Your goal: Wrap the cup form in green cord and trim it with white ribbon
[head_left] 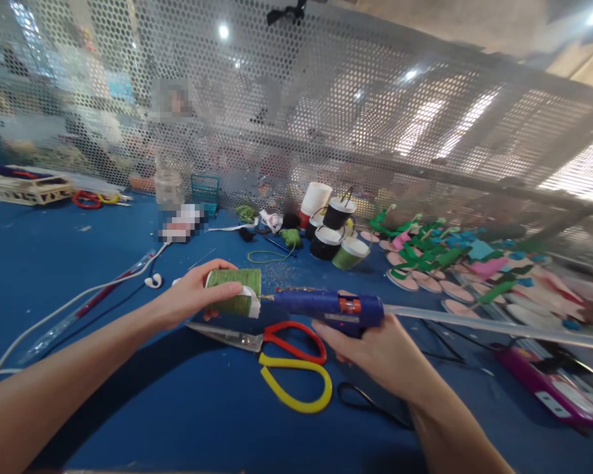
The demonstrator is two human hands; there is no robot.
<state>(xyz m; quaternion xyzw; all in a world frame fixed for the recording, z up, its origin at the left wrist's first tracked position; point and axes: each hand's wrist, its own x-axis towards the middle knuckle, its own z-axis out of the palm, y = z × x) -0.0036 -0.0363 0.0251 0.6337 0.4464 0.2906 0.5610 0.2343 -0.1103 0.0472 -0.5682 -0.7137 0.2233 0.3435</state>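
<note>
My left hand (197, 293) is closed round a small cup wrapped in green yarn (244, 280), which lies on its side with a white patch showing near its right end. In my right hand (370, 349) is a blue hot glue gun (306, 303), its nozzle pointing left and touching or almost touching the cup's right end. A long clear glue stick (474, 319) runs out of the back of the gun to the right. Below both hands, scissors (296, 392) with one red and one yellow handle lie open on the blue table (178, 408).
Black and green yarn-wrapped cups (326, 242) and stacked white cups (316, 197) stand at the back. Green felt plants on pink discs (427, 282) crowd the right, near a purple power strip (548, 382). Earphones (153, 281) and a white cable lie left. A perforated metal screen (257, 99) closes the back.
</note>
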